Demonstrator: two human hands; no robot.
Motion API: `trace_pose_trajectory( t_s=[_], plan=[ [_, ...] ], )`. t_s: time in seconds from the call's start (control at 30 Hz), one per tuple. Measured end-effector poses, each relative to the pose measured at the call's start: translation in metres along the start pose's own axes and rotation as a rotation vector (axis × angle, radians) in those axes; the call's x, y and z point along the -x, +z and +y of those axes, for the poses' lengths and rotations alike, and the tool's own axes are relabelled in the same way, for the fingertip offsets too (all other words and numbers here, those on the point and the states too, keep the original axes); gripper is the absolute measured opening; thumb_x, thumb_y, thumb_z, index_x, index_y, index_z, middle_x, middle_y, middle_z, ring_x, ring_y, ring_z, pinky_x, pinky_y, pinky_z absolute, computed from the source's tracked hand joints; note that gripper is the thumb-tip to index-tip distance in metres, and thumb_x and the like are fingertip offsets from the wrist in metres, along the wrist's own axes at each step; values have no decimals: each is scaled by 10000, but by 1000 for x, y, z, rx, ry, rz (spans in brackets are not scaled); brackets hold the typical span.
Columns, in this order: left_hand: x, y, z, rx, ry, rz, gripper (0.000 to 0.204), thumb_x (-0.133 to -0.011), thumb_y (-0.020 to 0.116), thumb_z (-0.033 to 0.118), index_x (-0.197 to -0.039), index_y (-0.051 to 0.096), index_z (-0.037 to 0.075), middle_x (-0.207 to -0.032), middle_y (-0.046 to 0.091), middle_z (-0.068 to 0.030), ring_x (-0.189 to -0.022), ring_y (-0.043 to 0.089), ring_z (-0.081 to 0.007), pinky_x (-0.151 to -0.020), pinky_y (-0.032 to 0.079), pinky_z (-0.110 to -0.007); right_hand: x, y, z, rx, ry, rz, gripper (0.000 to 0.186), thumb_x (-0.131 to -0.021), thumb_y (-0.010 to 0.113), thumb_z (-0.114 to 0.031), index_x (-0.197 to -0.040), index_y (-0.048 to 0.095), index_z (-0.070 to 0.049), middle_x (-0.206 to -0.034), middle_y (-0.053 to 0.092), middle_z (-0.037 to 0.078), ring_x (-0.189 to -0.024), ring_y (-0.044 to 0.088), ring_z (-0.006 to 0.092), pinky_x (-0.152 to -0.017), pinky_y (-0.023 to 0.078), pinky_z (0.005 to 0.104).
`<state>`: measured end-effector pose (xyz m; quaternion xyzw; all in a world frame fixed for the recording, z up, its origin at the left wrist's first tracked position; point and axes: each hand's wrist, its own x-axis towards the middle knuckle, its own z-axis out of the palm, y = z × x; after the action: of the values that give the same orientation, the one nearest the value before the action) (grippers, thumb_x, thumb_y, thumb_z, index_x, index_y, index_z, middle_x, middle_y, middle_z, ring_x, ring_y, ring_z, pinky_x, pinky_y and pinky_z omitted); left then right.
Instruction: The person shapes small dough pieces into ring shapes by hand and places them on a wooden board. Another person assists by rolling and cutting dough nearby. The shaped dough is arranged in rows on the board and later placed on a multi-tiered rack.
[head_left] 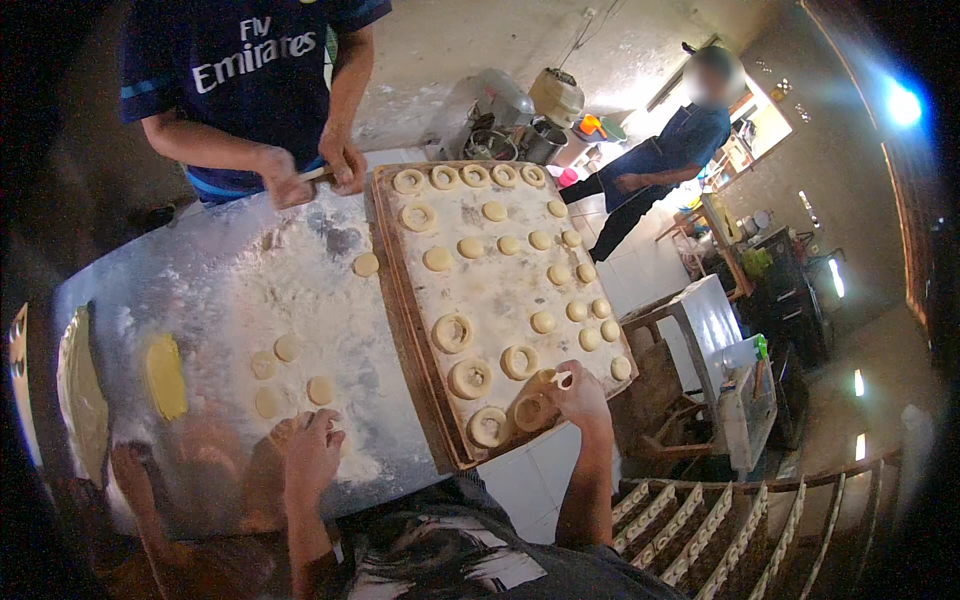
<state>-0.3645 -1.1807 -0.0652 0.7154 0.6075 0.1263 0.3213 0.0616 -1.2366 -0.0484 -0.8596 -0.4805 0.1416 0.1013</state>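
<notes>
- Right hand: fingers pinched shut on a small pale piece of dough, raised over the near right corner of the wooden board. I can't tell its full shape; the fingers cover part.
- Key relation: a shaded dough ring lies just left of that hand and slightly nearer the wearer. Right is clearly the closer hand; left is well apart, past the board's left edge.
- Axis: the ring is round, so no long axis that I can read. The board's long side runs away from the wearer.
- Also close to the right hand: a second ring to the left, a small dough round to the right by the board's edge.
- Left hand: low at the floured metal table, fingers half curled. Can't tell if anything is in them.
- Just beyond its fingers: a flat dough disc; a fainter disc sits to its left.
- Farther left I get a yellow slab, then a pale sheet.
- Across the table: a co-worker's hands hold a thin stick-like piece.
- Lower right, off the table: slatted rack with pale rows.
</notes>
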Motion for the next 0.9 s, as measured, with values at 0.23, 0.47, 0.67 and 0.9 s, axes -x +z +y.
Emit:
trace_pose_trajectory(
  t_s=[0.23,0.47,0.67,0.9],
  plan=[
    [5,4,-18,-40,56,-35,290,-852,699,171,-1119,613,99,-1019,635,-141,-997,601,-342,-840,481,-453,-12,7,-14,103,109,64,348,-811,728,-241,-1050,635,-5,-884,692,202,-823,667,375,-746,528,443],
    [13,3,-38,236,26,31,268,-883,677,159,-1135,634,78,-1048,665,-162,-934,661,-323,-817,527,-417,-2,-27,-27,-1218,109,26,212,-914,605,-106,-1039,627,63,-919,680,149,-782,668,217,-680,559,337],
    [0,-18,26,634,220,87,279,-937,665,181,-1152,641,6,-952,709,-147,-868,700,-189,-765,561,-326,16,26,-132,-1547,-205,-733,241,-917,620,-100,-1089,615,69,-1010,679,156,-864,676,270,-781,570,434],
    [11,-42,27,833,98,168,292,-880,749,162,-1074,637,-25,-950,718,-125,-855,707,-172,-770,563,-306,54,46,-247,-1256,-336,-888,188,-928,667,-78,-1065,631,46,-1002,692,120,-909,678,198,-836,567,347]
  ],
)
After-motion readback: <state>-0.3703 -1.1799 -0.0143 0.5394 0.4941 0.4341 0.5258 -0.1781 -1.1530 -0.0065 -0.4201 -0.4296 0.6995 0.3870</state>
